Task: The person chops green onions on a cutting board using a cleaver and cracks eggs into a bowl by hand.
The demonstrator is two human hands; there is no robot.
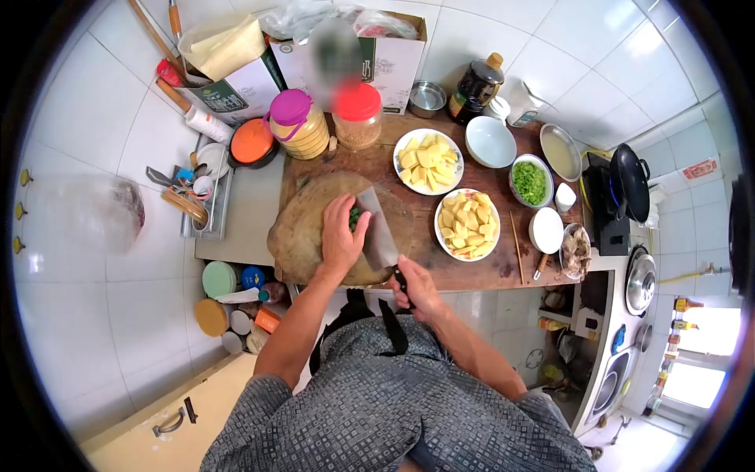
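Observation:
A kitchen cleaver (379,230) stands over the round wooden chopping board (303,224), its broad blade pointing away from me. My right hand (418,288) is closed round its dark handle at the front edge of the board. On the board, my left hand (341,240) presses its fingers together around a small heap of green vegetable (355,218), just left of the blade. Most of the heap is hidden under the fingers and thumb.
Two plates of sliced potatoes (429,163) (467,226), a bowl of chopped greens (532,182), white bowls (491,142) and a chopstick (516,247) lie to the right. Jars (358,116) stand behind the board. A wok (629,184) sits on the stove at far right.

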